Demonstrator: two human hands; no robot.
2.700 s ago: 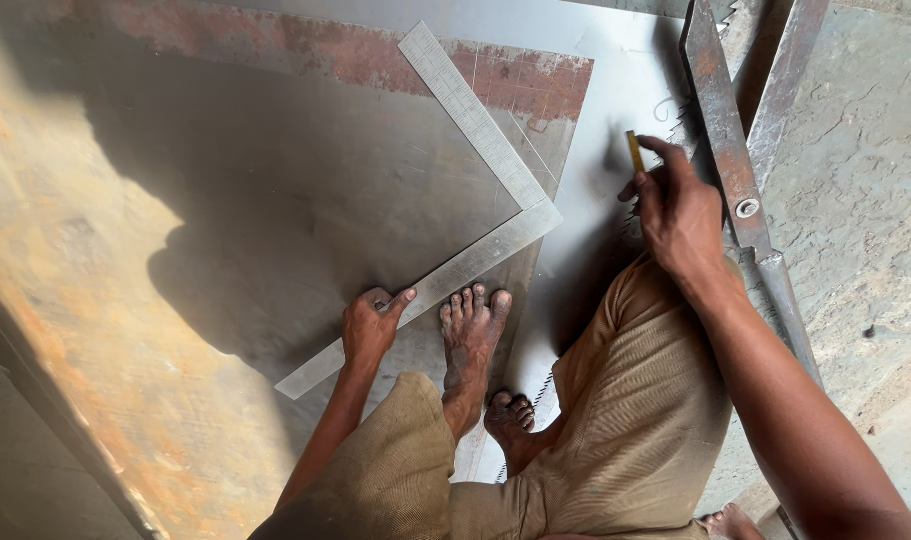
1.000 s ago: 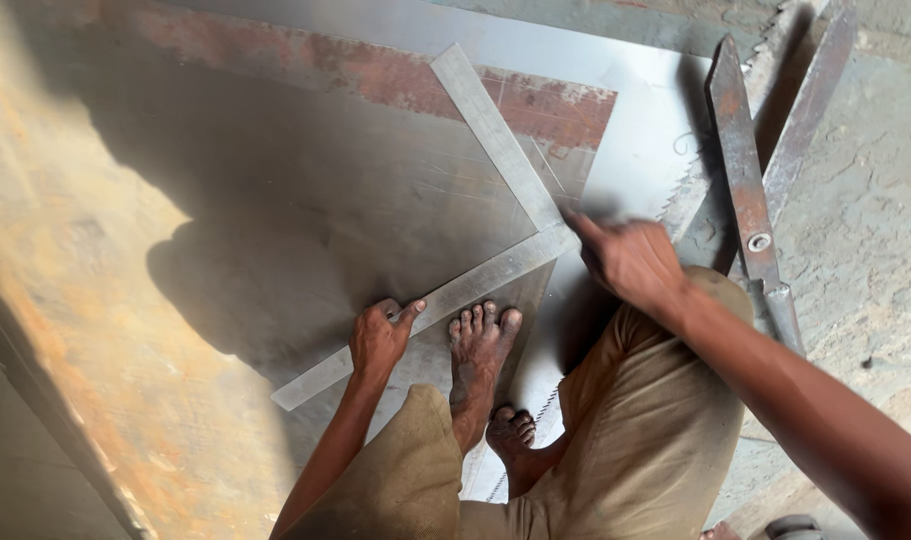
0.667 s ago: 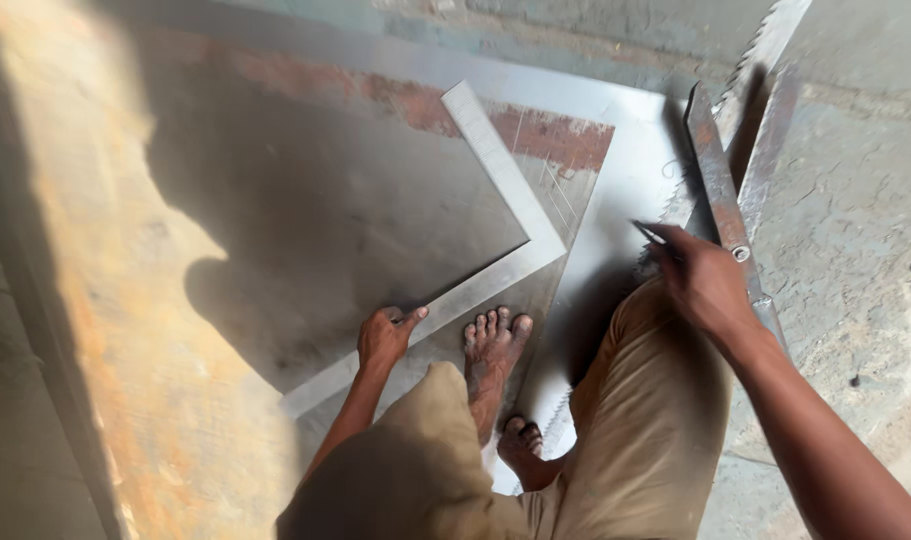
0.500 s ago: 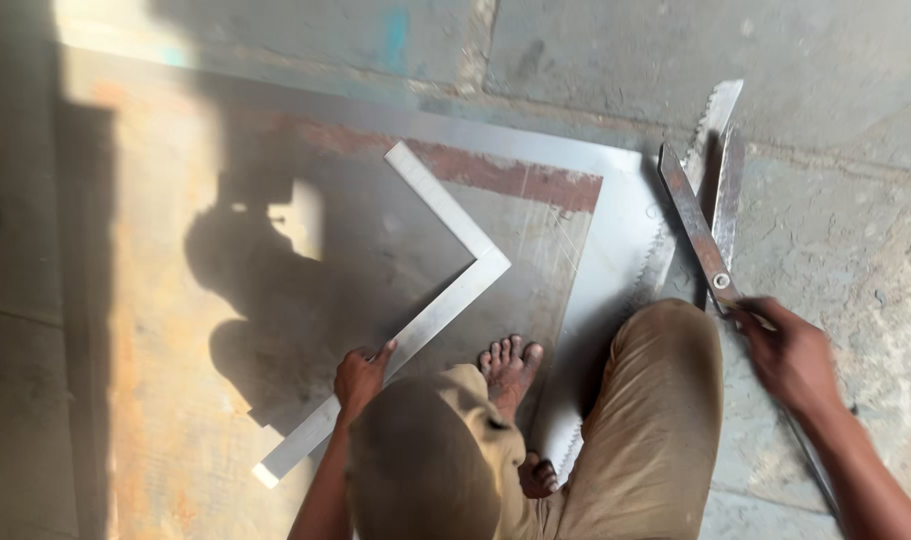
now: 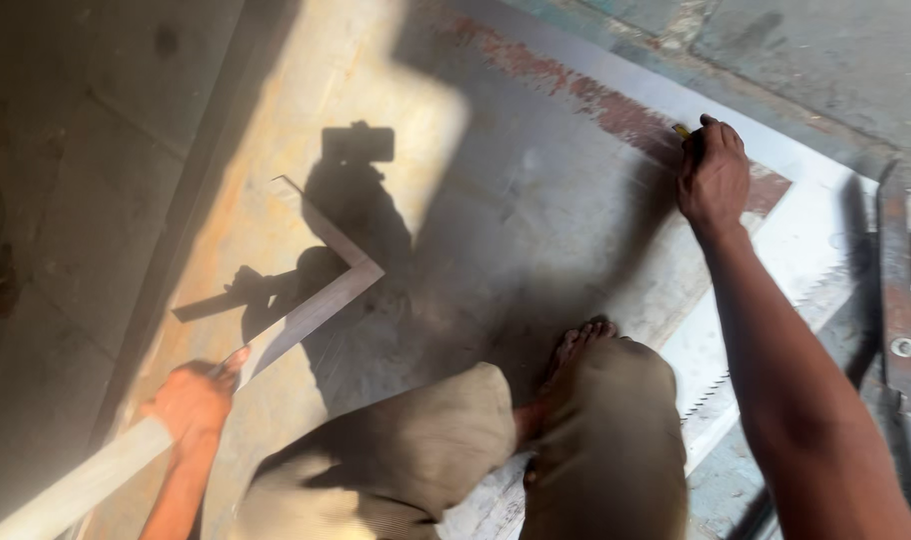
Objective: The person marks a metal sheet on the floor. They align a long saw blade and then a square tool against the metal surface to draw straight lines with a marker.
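Sunlit concrete floor carries a large metal sheet (image 5: 536,250), rust-streaked along its far edge. From the grip outward: the right hand (image 5: 714,175) is pressed together around a small yellow marker (image 5: 682,130) at one o'clock, tip on the sheet; the left hand (image 5: 191,400) pinches one arm of a steel square (image 5: 306,310), lifted at eight o'clock. Marking out seems under way; next calls for seating the square at the mark. A saw (image 5: 756,350) lies at three o'clock.
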